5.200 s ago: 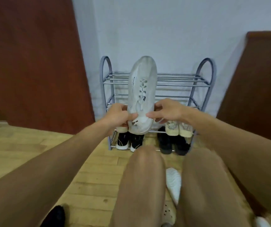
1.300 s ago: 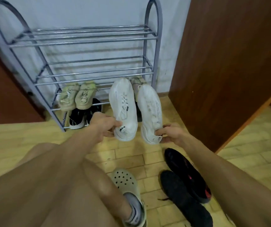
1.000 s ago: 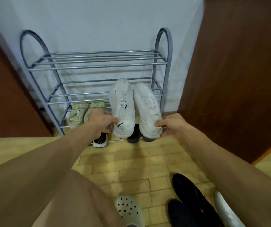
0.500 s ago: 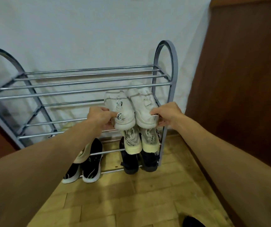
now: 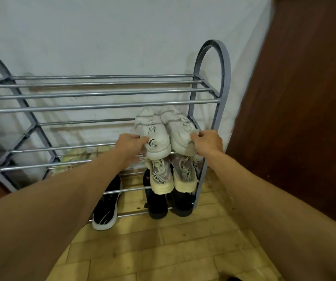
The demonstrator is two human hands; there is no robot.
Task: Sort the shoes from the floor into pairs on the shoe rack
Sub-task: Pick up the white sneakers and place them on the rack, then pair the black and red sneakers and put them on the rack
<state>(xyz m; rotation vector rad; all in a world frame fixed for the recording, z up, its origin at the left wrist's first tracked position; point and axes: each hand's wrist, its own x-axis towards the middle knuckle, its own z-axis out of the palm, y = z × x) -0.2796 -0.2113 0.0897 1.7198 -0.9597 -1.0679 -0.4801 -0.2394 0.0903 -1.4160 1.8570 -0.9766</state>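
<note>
- left hand (image 5: pixel 129 146) and right hand (image 5: pixel 206 144) each pinch a worn white sneaker's heel (image 5: pixel 157 136), seating the pair on the grey metal shoe rack (image 5: pixel 213 63).
- next, i judge: let go once both rest steady.

A grey metal shoe rack (image 5: pixel 211 63) stands against a pale wall. On its second shelf, toward 1 o'clock, two white sneakers sit side by side: the left hand (image 5: pixel 129 144) grips the left sneaker (image 5: pixel 156 134), the right hand (image 5: pixel 207 141) the right sneaker (image 5: pixel 180 130). Beige sneakers (image 5: pixel 172 175) and black shoes (image 5: pixel 163 201) fill the lower shelves.
</note>
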